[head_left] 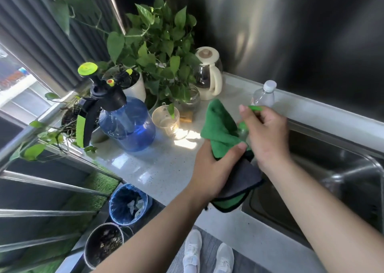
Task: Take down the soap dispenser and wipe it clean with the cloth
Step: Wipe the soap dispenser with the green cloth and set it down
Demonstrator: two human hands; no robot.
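Observation:
My left hand grips a green and grey cloth and presses it against the soap dispenser. Only the dispenser's green pump top and a bit of its clear neck show; the cloth and both hands hide its body. My right hand is closed around the dispenser from the right, with the pump spout sticking out beside the thumb. Both hands are above the counter, just left of the sink.
On the speckled counter stand a blue pump sprayer, a plastic cup, a glass jar, a cream kettle, a leafy potted plant and a water bottle. A steel sink lies right; a bin sits below.

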